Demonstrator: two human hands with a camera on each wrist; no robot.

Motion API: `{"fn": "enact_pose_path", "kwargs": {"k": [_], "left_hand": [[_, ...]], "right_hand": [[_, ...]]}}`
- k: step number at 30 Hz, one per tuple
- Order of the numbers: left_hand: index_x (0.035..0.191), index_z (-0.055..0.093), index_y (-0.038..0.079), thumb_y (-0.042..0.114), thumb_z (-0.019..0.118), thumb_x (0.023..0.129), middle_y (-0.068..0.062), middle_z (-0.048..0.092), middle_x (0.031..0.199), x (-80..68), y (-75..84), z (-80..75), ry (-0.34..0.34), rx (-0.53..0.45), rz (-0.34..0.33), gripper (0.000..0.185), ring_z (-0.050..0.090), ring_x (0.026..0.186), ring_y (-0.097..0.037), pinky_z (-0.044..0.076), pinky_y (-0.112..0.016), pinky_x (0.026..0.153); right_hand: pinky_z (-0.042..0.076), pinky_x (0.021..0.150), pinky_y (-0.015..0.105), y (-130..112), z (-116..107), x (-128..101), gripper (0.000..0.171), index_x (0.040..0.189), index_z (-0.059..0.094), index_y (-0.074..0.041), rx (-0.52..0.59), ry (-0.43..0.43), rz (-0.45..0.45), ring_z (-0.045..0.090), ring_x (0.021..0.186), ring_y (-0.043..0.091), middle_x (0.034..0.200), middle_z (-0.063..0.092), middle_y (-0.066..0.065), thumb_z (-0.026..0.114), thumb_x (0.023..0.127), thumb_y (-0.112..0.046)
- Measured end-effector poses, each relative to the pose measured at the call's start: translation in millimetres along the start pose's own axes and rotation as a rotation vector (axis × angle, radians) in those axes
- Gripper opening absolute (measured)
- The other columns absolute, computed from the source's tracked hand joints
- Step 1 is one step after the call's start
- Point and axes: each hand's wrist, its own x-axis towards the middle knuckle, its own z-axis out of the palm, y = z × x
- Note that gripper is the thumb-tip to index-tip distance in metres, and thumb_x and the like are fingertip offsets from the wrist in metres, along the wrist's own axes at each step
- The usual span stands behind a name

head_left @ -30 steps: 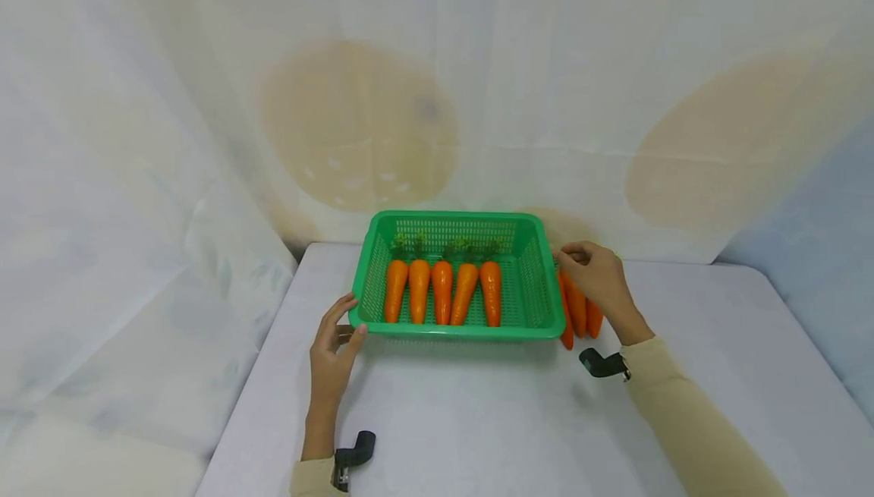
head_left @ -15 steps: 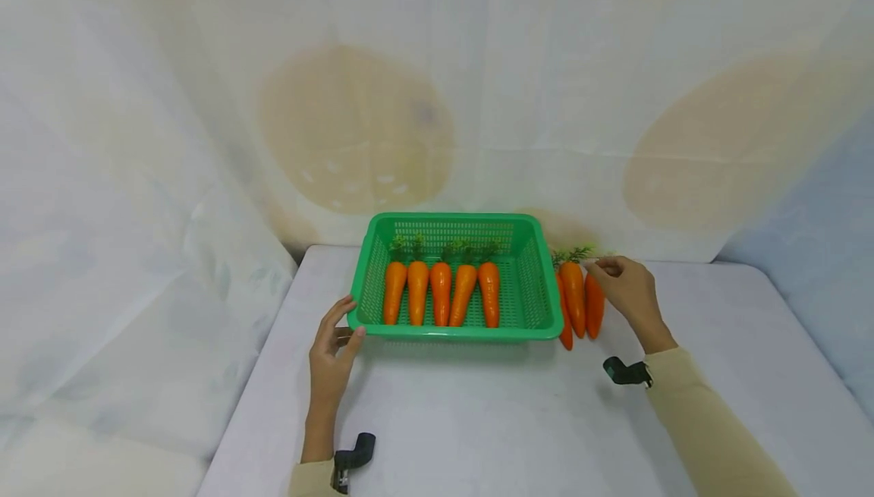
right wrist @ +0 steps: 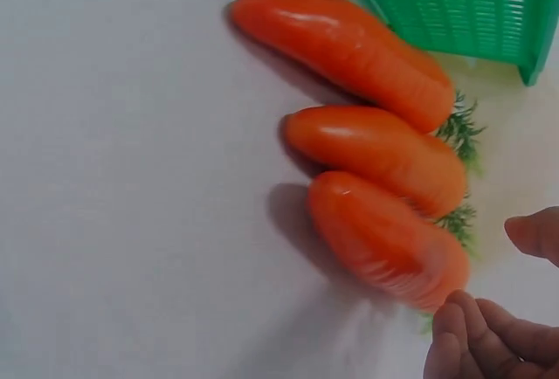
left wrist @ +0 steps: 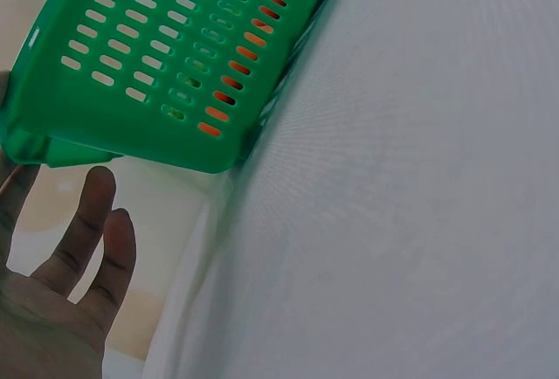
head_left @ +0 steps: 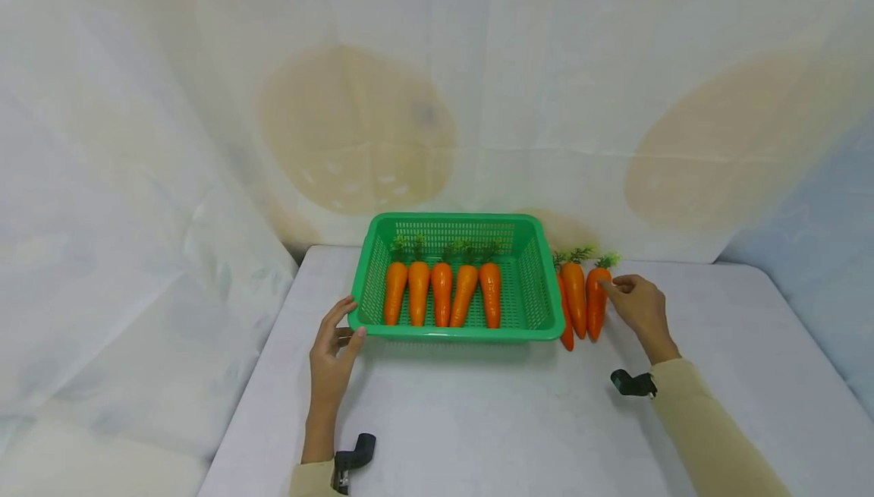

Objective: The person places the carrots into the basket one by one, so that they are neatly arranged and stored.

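Observation:
My left hand [head_left: 332,357] holds the near left corner of a green plastic basket [head_left: 451,332], with its thumb at the front rim and a finger at the side rim. In the left wrist view, two other fingers [left wrist: 83,235] extend below the corner. Several orange carrots [head_left: 441,292] with green tops lie side by side in the basket. Just right of it, three more carrots [head_left: 576,300] lie on the table. My right hand [head_left: 642,307] is at the rightmost carrot [right wrist: 384,235], fingertips touching its thick end; the thumb stands apart in the right wrist view.
The table [head_left: 478,421] has a white cover. A patterned cloth backdrop [head_left: 532,102] rises behind the basket and along the sides. Black camera mounts [head_left: 631,383] sit on both wrists. The basket's right wall stands close beside the leftmost loose carrot.
My right hand has moved right and toward me, from the loose carrots' tops to the side of the rightmost one, whose green top now shows. My left hand and the basket stay put.

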Motion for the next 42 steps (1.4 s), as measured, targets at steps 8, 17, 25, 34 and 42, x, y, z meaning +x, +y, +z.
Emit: {"fn": "enact_pose_path", "kwargs": {"k": [8,17,25,34,42], "left_hand": [[0.139,0.055,0.000,0.003,0.065,0.096,-0.013,0.047,0.150,-0.7,2.2,-0.1,0.008,0.009,-0.003,0.044,0.060,0.093,-0.035,0.052,-0.032,0.081],[0.140,0.054,0.000,0.003,0.065,0.096,-0.013,0.046,0.150,-0.9,-0.2,1.1,-0.003,0.000,0.003,0.045,0.060,0.092,-0.034,0.051,-0.033,0.082],[0.140,0.054,-0.001,0.002,0.065,0.096,-0.014,0.046,0.150,0.6,0.6,0.4,-0.001,-0.012,0.001,0.045,0.060,0.094,-0.033,0.051,-0.033,0.082],[0.140,0.054,-0.001,0.004,0.065,0.097,-0.014,0.046,0.150,-1.1,2.0,0.0,0.000,-0.012,-0.007,0.045,0.060,0.093,-0.034,0.051,-0.032,0.082],[0.141,0.053,0.000,0.003,0.065,0.096,-0.014,0.046,0.150,-0.2,0.3,-0.4,-0.005,-0.014,0.004,0.046,0.060,0.093,-0.031,0.051,-0.030,0.082]], "right_hand": [[0.053,0.078,0.045,9.7,7.9,-1.5,0.071,0.129,0.054,0.011,-0.024,-0.074,0.073,0.057,0.100,0.038,0.119,0.058,0.029,0.055,0.098,-0.053],[0.053,0.077,0.044,15.0,14.7,-4.2,0.076,0.126,0.054,0.015,-0.014,-0.082,0.067,0.058,0.094,0.036,0.109,0.063,0.027,0.059,0.096,-0.054],[0.054,0.078,0.043,12.6,17.0,-1.4,0.071,0.125,0.056,0.016,-0.001,-0.086,0.081,0.058,0.094,0.035,0.112,0.062,0.028,0.063,0.096,-0.049],[0.054,0.081,0.045,13.0,13.1,-4.9,0.067,0.126,0.057,0.014,0.027,-0.097,0.133,0.057,0.097,0.037,0.117,0.060,0.030,0.063,0.096,-0.045],[0.055,0.073,0.039,11.6,3.2,-5.6,0.069,0.129,0.056,0.013,0.022,-0.078,0.079,0.061,0.091,0.034,0.115,0.062,0.028,0.062,0.096,-0.047]]}}
